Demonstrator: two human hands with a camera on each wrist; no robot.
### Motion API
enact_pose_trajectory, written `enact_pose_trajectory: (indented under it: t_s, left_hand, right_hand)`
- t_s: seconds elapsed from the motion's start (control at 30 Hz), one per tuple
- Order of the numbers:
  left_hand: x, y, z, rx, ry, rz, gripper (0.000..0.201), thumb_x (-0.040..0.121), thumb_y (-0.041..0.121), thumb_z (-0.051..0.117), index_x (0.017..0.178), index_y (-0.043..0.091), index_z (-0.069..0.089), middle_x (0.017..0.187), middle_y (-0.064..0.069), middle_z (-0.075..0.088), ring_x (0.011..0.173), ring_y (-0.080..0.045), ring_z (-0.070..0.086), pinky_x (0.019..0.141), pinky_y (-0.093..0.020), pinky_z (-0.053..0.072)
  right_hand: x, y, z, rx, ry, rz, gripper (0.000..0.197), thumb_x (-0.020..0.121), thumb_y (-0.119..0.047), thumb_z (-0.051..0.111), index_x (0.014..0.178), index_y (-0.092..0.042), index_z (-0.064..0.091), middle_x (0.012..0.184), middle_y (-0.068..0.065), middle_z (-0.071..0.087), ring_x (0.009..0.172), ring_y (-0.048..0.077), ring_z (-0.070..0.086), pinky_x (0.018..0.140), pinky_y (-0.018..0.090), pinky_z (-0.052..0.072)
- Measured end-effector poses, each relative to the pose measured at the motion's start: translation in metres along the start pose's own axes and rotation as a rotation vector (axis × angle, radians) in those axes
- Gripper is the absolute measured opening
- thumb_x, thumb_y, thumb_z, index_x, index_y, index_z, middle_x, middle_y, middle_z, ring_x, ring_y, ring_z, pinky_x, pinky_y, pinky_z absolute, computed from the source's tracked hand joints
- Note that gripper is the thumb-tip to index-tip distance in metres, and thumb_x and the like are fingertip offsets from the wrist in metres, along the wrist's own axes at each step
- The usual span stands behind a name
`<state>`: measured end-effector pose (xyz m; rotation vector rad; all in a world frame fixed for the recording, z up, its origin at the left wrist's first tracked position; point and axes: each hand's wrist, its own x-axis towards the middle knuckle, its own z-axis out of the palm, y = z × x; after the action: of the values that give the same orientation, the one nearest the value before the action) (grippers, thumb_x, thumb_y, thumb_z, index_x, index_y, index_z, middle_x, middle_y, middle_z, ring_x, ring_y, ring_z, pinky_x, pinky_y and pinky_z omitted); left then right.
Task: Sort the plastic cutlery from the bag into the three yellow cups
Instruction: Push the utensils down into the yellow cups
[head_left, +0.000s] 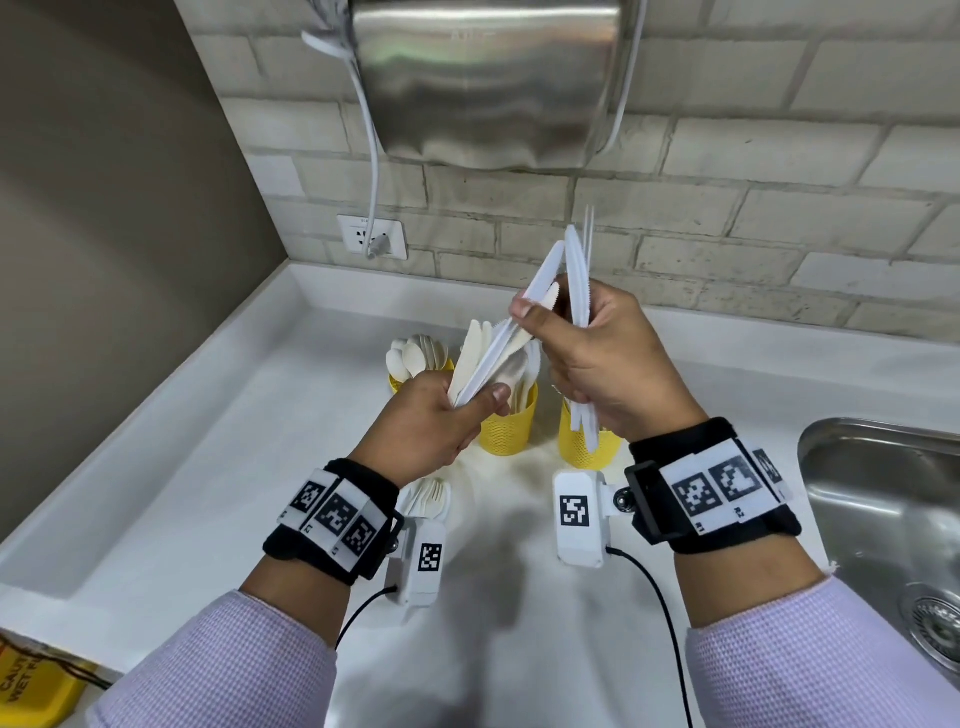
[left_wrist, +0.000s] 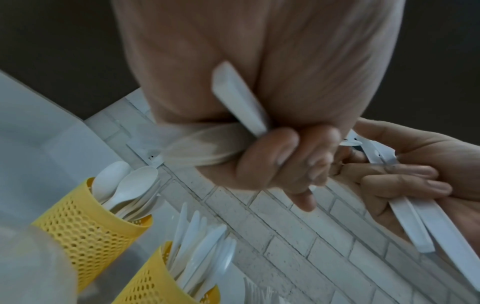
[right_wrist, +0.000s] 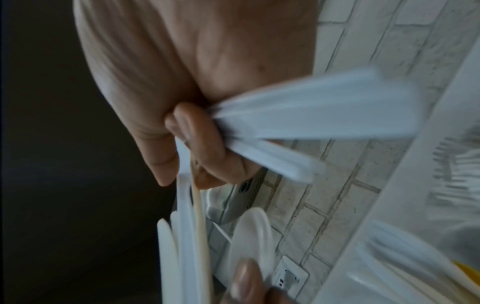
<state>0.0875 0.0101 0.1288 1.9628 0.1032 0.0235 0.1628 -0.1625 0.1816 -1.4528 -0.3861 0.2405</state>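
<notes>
My left hand (head_left: 470, 402) grips the lower ends of a bundle of white and cream plastic knives (head_left: 493, 353) that slants up to the right. My right hand (head_left: 545, 317) holds several white knives (head_left: 577, 280) upright in its curled fingers, while its thumb and forefinger pinch the top of one white knife from the left bundle. Three yellow mesh cups stand behind the hands: the left cup (head_left: 396, 383) holds spoons (left_wrist: 124, 185), the middle cup (head_left: 509, 423) holds white cutlery, and the right cup (head_left: 579, 447) is partly hidden. A clear bag (head_left: 430, 498) with forks lies under my left wrist.
A steel sink (head_left: 883, 509) is sunk into the white counter (head_left: 234, 441) at the right. A hand dryer (head_left: 493, 78) hangs on the brick wall above, its cord running to a socket (head_left: 371, 236). A yellow caution sign (head_left: 31, 686) shows at bottom left.
</notes>
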Motion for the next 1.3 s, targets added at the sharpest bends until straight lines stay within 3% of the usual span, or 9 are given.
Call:
enact_pose_trajectory:
  t_s: [0.33,0.57,0.67,0.77,0.9,1.0,1.1,1.2,1.3]
  left_hand:
    - [-0.002,-0.003,-0.002,-0.043,0.012,0.006,0.033,0.103,0.035,0.059,0.093,0.006,0.072,0.053,-0.004,0.034,0.045,-0.017,0.028,0.043,-0.023,0.026]
    - [-0.001,-0.006,-0.002,-0.120,0.033,-0.012,0.045,0.102,0.048,0.056,0.082,0.009,0.068,0.063,0.001,0.034,0.051,-0.016,0.026,0.049,-0.024,0.026]
    - [0.000,-0.002,0.001,-0.270,0.001,-0.064,0.048,0.099,0.049,0.055,0.081,0.005,0.049,0.068,-0.002,0.022,0.058,-0.019,0.016,0.053,-0.031,0.016]
    - [0.000,0.004,0.006,-0.398,-0.043,-0.151,0.031,0.107,0.042,0.048,0.094,0.014,0.045,0.076,-0.005,0.013,0.065,-0.021,0.009,0.055,-0.033,0.011]
    - [0.000,0.006,0.014,-0.448,-0.009,-0.214,0.039,0.105,0.046,0.047,0.086,0.011,0.047,0.066,-0.002,0.034,0.053,-0.019,0.034,0.047,-0.024,0.031]
    - [0.001,0.012,0.019,-0.642,0.024,-0.292,0.037,0.105,0.043,0.048,0.090,0.010,0.052,0.082,-0.013,0.072,0.074,-0.031,0.074,0.060,-0.031,0.060]
    - [0.004,0.017,0.021,-0.791,-0.015,-0.351,0.043,0.107,0.041,0.047,0.079,0.009,0.047,0.104,-0.027,0.075,0.096,-0.040,0.076,0.082,-0.041,0.064]
    - [0.007,0.020,0.022,-0.894,-0.011,-0.398,0.043,0.108,0.037,0.048,0.075,0.010,0.047,0.085,-0.024,0.074,0.081,-0.035,0.076,0.080,-0.043,0.065]
    - [0.011,0.025,0.022,-0.945,-0.002,-0.385,0.025,0.108,0.032,0.049,0.111,0.008,0.049,0.070,-0.010,0.058,0.064,-0.023,0.068,0.063,-0.035,0.062]
  right_hand:
    - [0.013,0.001,0.002,0.513,0.395,0.022,0.023,0.105,-0.008,0.051,0.082,-0.009,0.054,0.056,-0.001,0.040,0.044,0.013,0.036,0.043,0.023,0.035]
    - [0.015,0.004,-0.013,1.018,0.408,0.148,0.021,0.108,-0.020,0.049,0.090,-0.010,0.054,0.093,0.011,0.058,0.085,0.037,0.075,0.082,0.054,0.061]
    - [0.018,0.007,-0.012,1.128,0.424,0.130,0.024,0.109,-0.024,0.045,0.088,-0.013,0.052,0.080,0.011,0.063,0.066,0.030,0.074,0.069,0.050,0.062]
    - [0.021,0.008,-0.008,1.067,0.458,0.078,0.020,0.108,-0.028,0.046,0.090,-0.019,0.049,0.057,-0.002,0.043,0.040,0.012,0.042,0.046,0.023,0.046]
    - [0.014,0.001,0.010,0.804,0.523,0.007,0.029,0.100,-0.038,0.062,0.083,-0.021,0.047,0.056,-0.004,0.022,0.042,0.011,0.020,0.038,0.021,0.025]
    - [0.009,-0.001,0.024,0.653,0.484,-0.079,0.040,0.097,-0.017,0.066,0.064,-0.021,0.044,0.049,-0.003,0.024,0.040,0.014,0.020,0.040,0.021,0.025]
    - [0.002,0.004,0.033,0.470,0.393,-0.191,0.040,0.090,-0.009,0.065,0.061,-0.011,0.037,0.047,0.003,0.027,0.040,0.017,0.022,0.042,0.024,0.027]
    - [-0.005,0.012,0.041,0.264,0.311,-0.266,0.046,0.089,-0.012,0.066,0.062,-0.004,0.030,0.052,0.013,0.027,0.045,0.019,0.028,0.047,0.033,0.030]
    - [-0.010,0.024,0.050,0.164,0.278,-0.221,0.044,0.091,-0.012,0.066,0.057,-0.012,0.039,0.049,0.005,0.035,0.043,0.017,0.036,0.050,0.027,0.036]
